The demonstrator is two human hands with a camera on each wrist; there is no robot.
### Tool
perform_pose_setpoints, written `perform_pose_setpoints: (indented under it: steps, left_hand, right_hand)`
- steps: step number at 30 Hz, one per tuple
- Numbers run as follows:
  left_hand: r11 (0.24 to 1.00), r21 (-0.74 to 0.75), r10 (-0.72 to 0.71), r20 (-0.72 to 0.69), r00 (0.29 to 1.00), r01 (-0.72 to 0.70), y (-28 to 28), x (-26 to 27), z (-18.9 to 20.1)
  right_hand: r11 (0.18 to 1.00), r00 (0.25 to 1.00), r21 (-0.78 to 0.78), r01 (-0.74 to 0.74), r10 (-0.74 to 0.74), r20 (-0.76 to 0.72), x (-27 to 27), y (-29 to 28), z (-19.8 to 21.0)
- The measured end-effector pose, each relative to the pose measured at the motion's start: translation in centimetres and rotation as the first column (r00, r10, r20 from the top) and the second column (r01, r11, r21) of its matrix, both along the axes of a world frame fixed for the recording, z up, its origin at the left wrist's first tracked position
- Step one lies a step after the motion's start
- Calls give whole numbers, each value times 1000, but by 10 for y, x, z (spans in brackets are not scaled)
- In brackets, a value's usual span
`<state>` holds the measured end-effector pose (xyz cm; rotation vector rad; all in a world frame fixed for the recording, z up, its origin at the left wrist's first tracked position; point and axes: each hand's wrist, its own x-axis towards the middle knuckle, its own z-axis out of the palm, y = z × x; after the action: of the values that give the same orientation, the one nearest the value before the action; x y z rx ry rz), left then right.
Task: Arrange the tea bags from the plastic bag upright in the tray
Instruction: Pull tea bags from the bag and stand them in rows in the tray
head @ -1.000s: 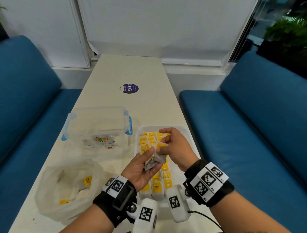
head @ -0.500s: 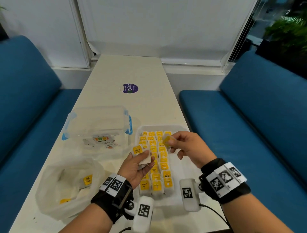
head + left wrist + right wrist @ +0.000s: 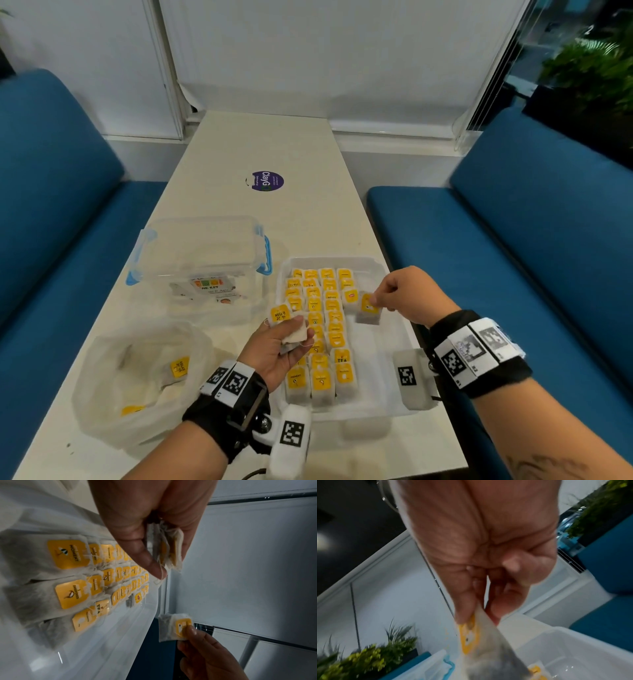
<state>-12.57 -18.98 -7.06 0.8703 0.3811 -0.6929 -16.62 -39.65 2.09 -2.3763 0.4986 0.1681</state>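
Observation:
A white tray [image 3: 394,387] on the table holds several tea bags with yellow tags [image 3: 322,342] standing in three rows. My right hand [image 3: 400,298] pinches one tea bag [image 3: 368,310] by its top, hanging just above the tray's free right strip, beside the far rows. That same bag [image 3: 176,627] shows in the left wrist view and, blurred, as the pinched bag [image 3: 481,642] in the right wrist view. My left hand [image 3: 284,346], palm up over the tray's left edge, grips a small bunch of tea bags [image 3: 287,323], seen close as the bunch [image 3: 168,550]. The crumpled plastic bag [image 3: 144,380] at front left still holds a few bags.
A clear lidded storage box with blue clips [image 3: 202,260] stands left of the tray. A purple round sticker [image 3: 265,181] lies farther up the table. Blue sofa benches [image 3: 513,274] flank the table on both sides, and the table's right edge runs close to the tray.
My right hand took one tea bag from the bunch in my left hand and carried it right and down to the tray's right side. My left hand drew left with the remaining bags.

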Motion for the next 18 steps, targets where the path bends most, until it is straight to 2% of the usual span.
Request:
perform_pose_setpoints:
  steps: [3,7,11,14,18]
  left_hand:
    - [1000,-15,-10,2,1000,10,0,0,1]
    - [999,-19,-26,4,1000,26,0,0,2]
    - [999,-8,-38,-8,999,38,1,-1,1]
    - [999,-15,-49,-12,999,48,1,-1,1]
    - [998,-11,-58,-14,998,57,2,0,-1]
  right_hand:
    - [999,999,-35,15,-16,-31,3,-1,-1]
    - [988,993,105,117,-113,-44,7,-3,-10]
    - [991,983,-17,132,-133,-124,18,-7,-31]
    - [992,978,-111,61,-82,-193,28,-8,-50]
    - [978,930,-161,-132,66,-361,44,-6,-69]
